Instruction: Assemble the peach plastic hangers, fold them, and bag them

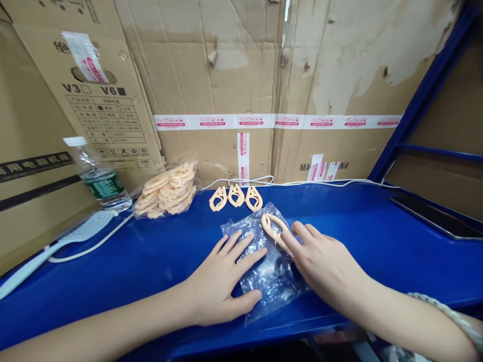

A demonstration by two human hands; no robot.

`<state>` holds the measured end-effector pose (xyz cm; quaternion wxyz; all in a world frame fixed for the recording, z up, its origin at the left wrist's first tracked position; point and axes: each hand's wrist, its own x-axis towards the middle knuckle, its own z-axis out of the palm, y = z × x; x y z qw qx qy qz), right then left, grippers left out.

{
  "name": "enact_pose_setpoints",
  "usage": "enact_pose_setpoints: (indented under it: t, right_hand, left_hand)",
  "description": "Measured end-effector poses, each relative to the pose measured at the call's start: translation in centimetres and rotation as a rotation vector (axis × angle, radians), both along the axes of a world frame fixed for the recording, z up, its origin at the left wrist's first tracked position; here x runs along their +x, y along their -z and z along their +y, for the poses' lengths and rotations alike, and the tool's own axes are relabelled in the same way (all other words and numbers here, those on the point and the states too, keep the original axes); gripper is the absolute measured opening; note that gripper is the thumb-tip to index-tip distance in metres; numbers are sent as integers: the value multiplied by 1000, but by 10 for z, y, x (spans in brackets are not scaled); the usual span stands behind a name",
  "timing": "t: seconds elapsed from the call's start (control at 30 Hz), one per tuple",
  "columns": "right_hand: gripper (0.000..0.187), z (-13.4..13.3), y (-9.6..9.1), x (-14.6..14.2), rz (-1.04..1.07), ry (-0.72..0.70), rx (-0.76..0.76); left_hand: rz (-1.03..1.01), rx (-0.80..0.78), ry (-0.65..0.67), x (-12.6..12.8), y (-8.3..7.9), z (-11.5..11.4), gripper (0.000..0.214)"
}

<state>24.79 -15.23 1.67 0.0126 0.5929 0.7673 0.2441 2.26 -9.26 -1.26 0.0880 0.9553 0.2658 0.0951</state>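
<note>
A clear plastic bag (269,274) lies crumpled on the blue tabletop. My left hand (226,281) rests flat over the bag's left side, its fingers spread. At the bag's upper right, my right hand (320,256) grips the lower end of a peach-coloured folding hanger (268,223). I cannot tell whether this hanger is on the bag or inside it. Just beyond the bag, three similar folded hangers stand in a row: a left one (218,198), a middle one (236,195) and a right one (254,199).
A filled clear bag of hangers (168,191) sits at the back left. Beside it are a water bottle (100,176) and a pale hairbrush (81,229). A white cable (320,183) runs along the cardboard wall (219,75). At the right lies a dark flat device (433,216).
</note>
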Motion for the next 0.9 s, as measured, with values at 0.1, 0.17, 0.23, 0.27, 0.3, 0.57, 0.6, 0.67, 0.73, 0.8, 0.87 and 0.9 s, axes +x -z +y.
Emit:
enact_pose_setpoints:
  t: [0.1, 0.17, 0.23, 0.27, 0.3, 0.57, 0.6, 0.67, 0.73, 0.8, 0.87, 0.9]
  right_hand:
    - [28, 4, -2, 0, 16, 34, -99]
    - [22, 4, -2, 0, 22, 33, -117]
    - [17, 4, -2, 1, 33, 19, -108]
    - [15, 5, -3, 2, 42, 12, -109]
    - [13, 6, -3, 4, 53, 3, -114]
    - [24, 19, 2, 16, 283, -122, -197]
    - [22, 19, 4, 18, 303, -138, -212]
    - [16, 19, 5, 20, 318, -157, -222]
    - [12, 20, 5, 21, 320, -164, -212]
    - [12, 21, 5, 21, 319, -165, -202]
    - [11, 23, 6, 20, 305, -164, -191]
    - [9, 25, 7, 20, 290, -170, -184]
  left_hand:
    - [34, -12, -15, 1, 1, 0, 70]
    - [29, -5, -21, 2, 0, -1, 70]
    - [-18, 21, -20, 3, 0, -2, 69]
    - [-56, 38, -15, 3, -1, -3, 67]
    - [-103, 55, -8, 4, -1, -4, 65]
    - [-359, 50, 42, 7, -3, -12, 38]
    - [-377, 46, 46, 8, -3, -12, 36]
    - [-398, 33, 43, 9, 0, -12, 34]
    - [-399, 28, 32, 10, 2, -11, 35]
    - [-392, 40, 18, 11, 4, -11, 36]
    - [-393, 45, 3, 11, 5, -11, 35]
    - [-396, 40, -3, 11, 6, -11, 35]
